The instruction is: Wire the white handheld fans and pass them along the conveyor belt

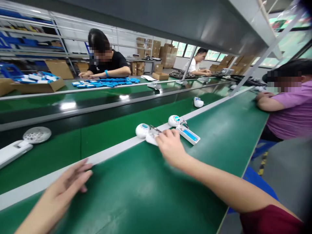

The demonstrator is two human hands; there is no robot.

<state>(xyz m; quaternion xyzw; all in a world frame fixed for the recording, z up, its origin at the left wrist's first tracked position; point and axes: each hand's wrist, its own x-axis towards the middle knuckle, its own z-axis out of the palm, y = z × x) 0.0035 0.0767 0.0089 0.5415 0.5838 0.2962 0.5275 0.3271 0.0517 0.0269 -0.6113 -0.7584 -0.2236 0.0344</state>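
My right hand point(172, 146) is closed on a white device with a round head point(142, 130), at the pale rail edging the green bench. Just beyond it lies a second white device point(188, 135), its long handle open with a blue part inside. My left hand point(67, 187) hovers over the near edge of the rail at the lower left, fingers apart and holding nothing. At the far left a larger white device point(37, 135) with a slotted round head rests on the belt.
Another white piece point(198, 102) sits on the green belt point(109, 130). Across the line, a person works behind a pile of blue parts point(107, 83). A person in purple sits at the right. A grey shelf point(170, 26) hangs overhead, with a slanting post point(258, 65) at right.
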